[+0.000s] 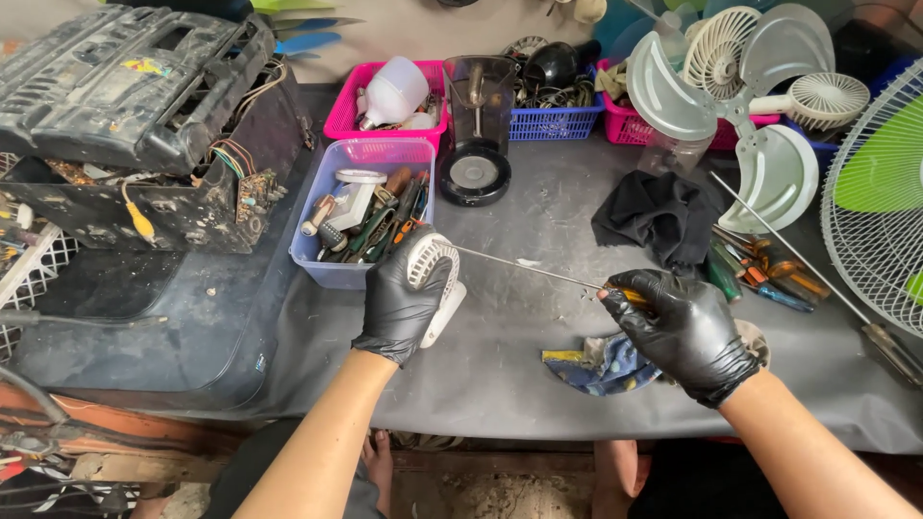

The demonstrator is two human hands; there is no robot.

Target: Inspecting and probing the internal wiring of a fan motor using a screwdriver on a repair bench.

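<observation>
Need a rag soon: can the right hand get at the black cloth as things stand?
Probably yes: the black cloth lies uncovered just beyond the right hand, but that hand grips a screwdriver.

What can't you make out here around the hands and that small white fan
Head view only:
- Screwdriver: its handle is buried in the right hand; its tip vanishes behind the small white fan.
- Fan's body: mostly covered by the left hand.
- Patterned cloth: partly under the right hand.
- Tools in the lilac bin: overlapping, hard to separate.
</observation>
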